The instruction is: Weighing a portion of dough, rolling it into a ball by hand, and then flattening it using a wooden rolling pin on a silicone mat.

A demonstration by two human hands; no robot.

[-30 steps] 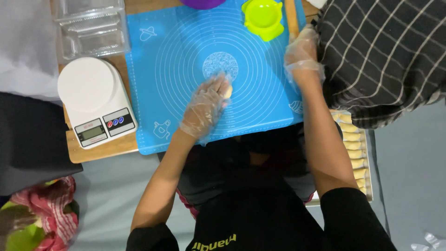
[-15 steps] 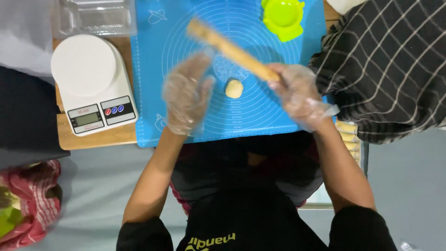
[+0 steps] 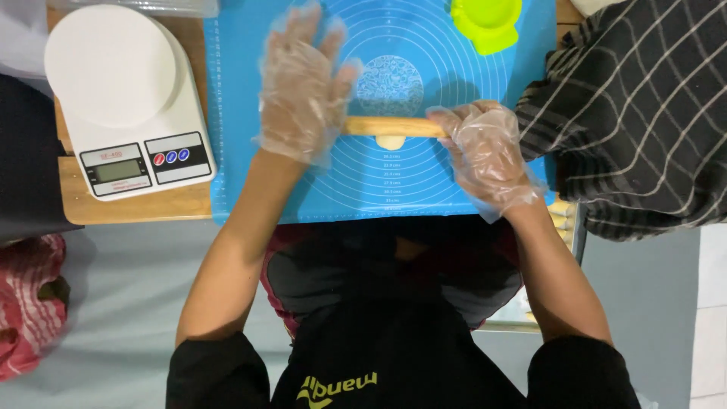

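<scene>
- Head view, nearest first: the person's two forearms run up from a dark top toward the worktop [image 3: 136, 208], a wooden board whose bare edge shows left of the blue silicone mat [image 3: 485, 83].
- Right hand [image 3: 485, 155], in a thin clear glove, lies over the right end of the wooden rolling pin [image 3: 394, 126]; its grip looks loosely curled on that end, palm down, though the glove hides how firmly the fingers close.
- Left hand [image 3: 303, 87], also gloved, covers the pin's left end with its fingers spread flat and apart, pointing away from the body; it presses rather than clasps.
- Long axis of the pin runs left to right across the mat, square to both forearms, so each hand bears on one end and the bare wood shows only between them.
- Small pale lump of dough [image 3: 391, 142] sits under the middle of the pin, its near edge peeping out on the body side; it lies between the two hands, slightly nearer the right one, and touches the pin from below.
- Farther left, a white kitchen scale [image 3: 121, 98] stands on the board, well apart from the pin.
- Farthest off, a lime-green plastic mould [image 3: 486, 23] rests at the mat's top edge, and another person's checked sleeve [image 3: 628, 121] reaches in just beside the right hand.
</scene>
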